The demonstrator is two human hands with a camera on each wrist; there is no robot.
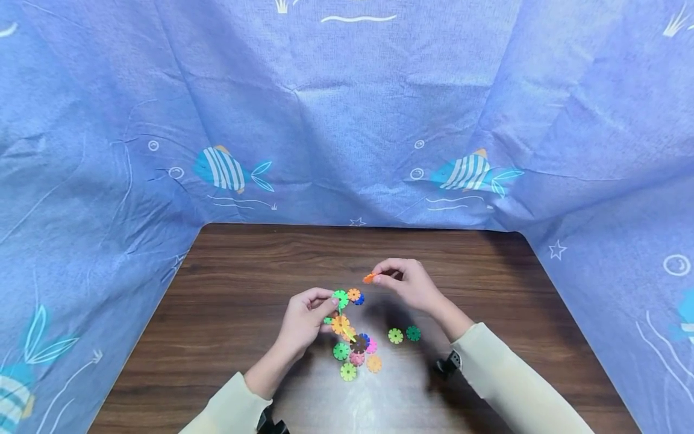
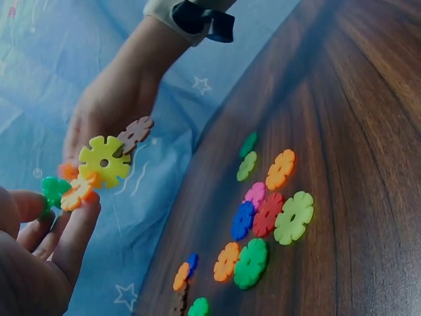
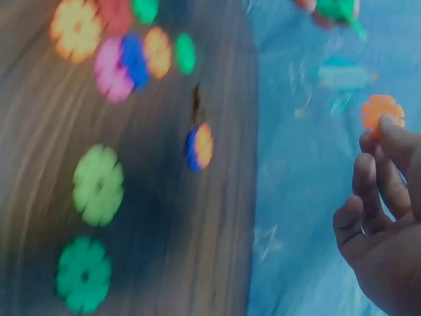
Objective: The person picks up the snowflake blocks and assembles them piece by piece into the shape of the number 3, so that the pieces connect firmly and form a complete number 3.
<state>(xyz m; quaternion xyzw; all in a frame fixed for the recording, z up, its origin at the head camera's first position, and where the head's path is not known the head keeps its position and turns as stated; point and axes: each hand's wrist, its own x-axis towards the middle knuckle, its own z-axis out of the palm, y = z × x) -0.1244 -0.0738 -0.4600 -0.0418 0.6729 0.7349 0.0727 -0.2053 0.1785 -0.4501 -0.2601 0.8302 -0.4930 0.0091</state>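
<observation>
My left hand (image 1: 303, 316) holds a small assembly of notched, flower-shaped plastic discs above the table. In the left wrist view a green disc (image 2: 55, 191) sits at its fingertips, joined to an orange disc (image 2: 77, 193). A yellow disc (image 2: 105, 162) follows, with a brown disc (image 2: 135, 135) slotted into its edge. Higher and to the right, my right hand (image 1: 409, 286) pinches a single orange disc (image 3: 379, 110) between thumb and forefinger, apart from the assembly. The other fingers of that hand are loosely bent.
Loose discs lie on the dark wooden table (image 1: 260, 259): a light green disc (image 1: 395, 336) beside a dark green disc (image 1: 414, 333), and several others under the left hand, including a red disc (image 2: 268, 215). A blue fish-print cloth (image 1: 347, 120) rises around the table's back and sides.
</observation>
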